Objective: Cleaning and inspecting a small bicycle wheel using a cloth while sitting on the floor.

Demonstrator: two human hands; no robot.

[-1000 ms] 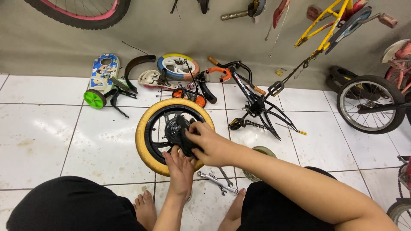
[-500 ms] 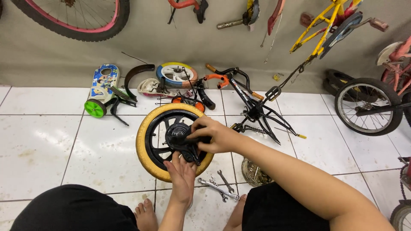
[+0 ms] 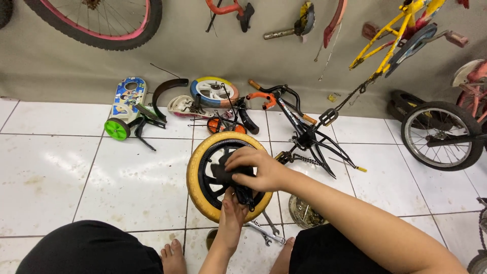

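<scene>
The yellow-tyred wheel (image 3: 228, 175) is seen slightly higher in the view than in the 2 earlier pictures, the camera being tipped a little further down. The right hand (image 3: 258, 167) is shifted from the lower right of the hub to a place across its upper right, with the fingers now spread over the black centre. The left hand (image 3: 234, 210) is brought up closer under the hub, its fingertips now touching the black part there. The round metal tin (image 3: 304, 213) beside the right knee is more fully uncovered than before, and the spanners (image 3: 266, 231) are partly hidden under the wheel's lower edge
</scene>
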